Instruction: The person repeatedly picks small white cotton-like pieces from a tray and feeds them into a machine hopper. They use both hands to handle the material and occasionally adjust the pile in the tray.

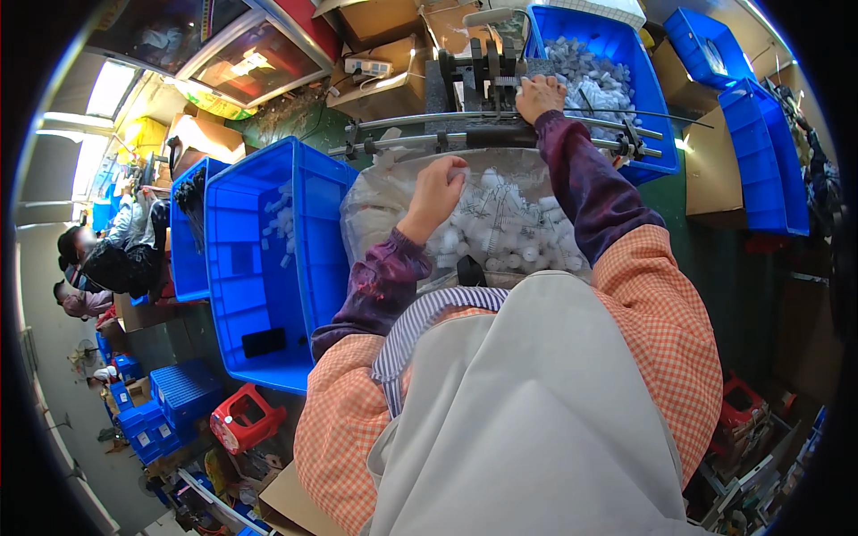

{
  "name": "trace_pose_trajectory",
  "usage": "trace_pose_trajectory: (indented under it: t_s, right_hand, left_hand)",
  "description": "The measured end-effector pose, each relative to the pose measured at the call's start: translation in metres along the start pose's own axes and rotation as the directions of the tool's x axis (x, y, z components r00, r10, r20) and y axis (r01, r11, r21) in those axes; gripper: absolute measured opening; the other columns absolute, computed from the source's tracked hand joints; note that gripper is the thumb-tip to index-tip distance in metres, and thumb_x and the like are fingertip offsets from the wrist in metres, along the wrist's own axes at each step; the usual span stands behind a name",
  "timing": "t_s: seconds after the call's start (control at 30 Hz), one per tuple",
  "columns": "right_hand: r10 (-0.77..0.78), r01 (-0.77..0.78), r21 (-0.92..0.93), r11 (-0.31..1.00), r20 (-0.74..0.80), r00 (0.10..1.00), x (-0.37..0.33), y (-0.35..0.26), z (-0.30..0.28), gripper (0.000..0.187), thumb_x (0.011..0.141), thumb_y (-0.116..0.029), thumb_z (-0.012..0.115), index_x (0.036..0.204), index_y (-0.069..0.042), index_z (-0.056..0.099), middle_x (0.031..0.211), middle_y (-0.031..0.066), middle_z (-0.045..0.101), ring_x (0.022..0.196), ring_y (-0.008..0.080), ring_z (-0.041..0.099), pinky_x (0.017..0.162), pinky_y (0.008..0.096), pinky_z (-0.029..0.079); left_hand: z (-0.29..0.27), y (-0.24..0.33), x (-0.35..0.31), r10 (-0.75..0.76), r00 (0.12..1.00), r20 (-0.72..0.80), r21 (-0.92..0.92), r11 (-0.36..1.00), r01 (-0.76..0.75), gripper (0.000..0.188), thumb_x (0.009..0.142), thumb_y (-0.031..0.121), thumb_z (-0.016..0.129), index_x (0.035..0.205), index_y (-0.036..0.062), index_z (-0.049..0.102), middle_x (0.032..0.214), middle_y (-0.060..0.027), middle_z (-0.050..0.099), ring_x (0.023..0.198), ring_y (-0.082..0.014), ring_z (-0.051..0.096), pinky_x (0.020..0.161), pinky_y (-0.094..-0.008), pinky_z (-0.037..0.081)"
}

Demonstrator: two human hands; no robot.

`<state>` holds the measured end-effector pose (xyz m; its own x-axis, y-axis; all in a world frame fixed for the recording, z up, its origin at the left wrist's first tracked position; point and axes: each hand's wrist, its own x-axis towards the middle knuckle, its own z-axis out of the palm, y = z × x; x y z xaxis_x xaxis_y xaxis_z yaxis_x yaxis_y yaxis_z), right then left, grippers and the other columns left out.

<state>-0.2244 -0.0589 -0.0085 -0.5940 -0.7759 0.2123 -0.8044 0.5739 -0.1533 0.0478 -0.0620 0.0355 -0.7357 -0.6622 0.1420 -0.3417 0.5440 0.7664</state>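
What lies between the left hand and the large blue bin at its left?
In the head view, wrinkled, translucent plastic sheeting lies between the left hand and the blue bin.

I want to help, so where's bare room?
In the nearer left blue bin, between its white pieces and black rectangle; also green floor between the right sleeve and brown box. Crowded: the clear plastic by the left hand, heaped with white parts; the far blue bin by the right hand, piled with pale pieces.

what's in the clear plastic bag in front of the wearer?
Clear plastic bag: a heap of small white parts with thin, wire-like pieces on top. Its bottom is covered; the left hand and grey apron hide some of the bag.
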Motion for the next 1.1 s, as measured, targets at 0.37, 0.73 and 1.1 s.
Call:
trace_pose_trajectory:
  t_s: [0.37, 0.73, 1.1]
  right_hand:
    - [0.176, -0.169, -0.099, 0.981, 0.069, 0.982, 0.036, 0.062, -0.031, 0.025, 0.079, -0.02, 0.048, 0.1, -0.012, 0.059, 0.104, 0.0103, 0.061, 0.097, 0.0264, 0.059, 0.079, 0.0442, 0.045]
    - [-0.644, 0.288, 0.792, 0.538, 0.166, 0.746, -0.072, 0.016, -0.072, 0.031, 0.083, -0.012, 0.052, 0.114, -0.005, 0.054, 0.1, 0.0131, 0.061, 0.093, 0.0168, 0.058, 0.081, 0.0314, 0.044]
    - [-0.12, 0.138, 0.075, 0.988, -0.202, 0.972, 0.01, 0.028, 0.005, 0.014, 0.076, -0.016, 0.053, 0.087, -0.013, 0.062, 0.095, 0.0013, 0.06, 0.095, 0.0246, 0.053, 0.081, 0.0375, 0.041]
  left_hand:
    - [0.006, 0.026, 0.018, -0.003, 0.999, -0.032, -0.168, 0.986, -0.003, 0.02, 0.079, 0.006, 0.061, 0.096, -0.0019, 0.059, 0.078, -0.0107, 0.066, 0.073, -0.015, 0.065, 0.064, -0.024, 0.049]
    - [0.023, 0.044, 0.043, 0.112, 0.99, -0.088, -0.03, 0.993, -0.115, 0.029, 0.078, 0.016, 0.064, 0.1, -0.0005, 0.056, 0.085, -0.0158, 0.064, 0.074, -0.0246, 0.065, 0.067, -0.0307, 0.049]
    - [0.04, -0.037, -0.003, -0.236, 0.909, 0.343, 0.447, 0.892, 0.063, 0.036, 0.076, 0.03, 0.06, 0.098, 0.0016, 0.054, 0.088, -0.0227, 0.061, 0.085, -0.0395, 0.058, 0.073, -0.0465, 0.046]
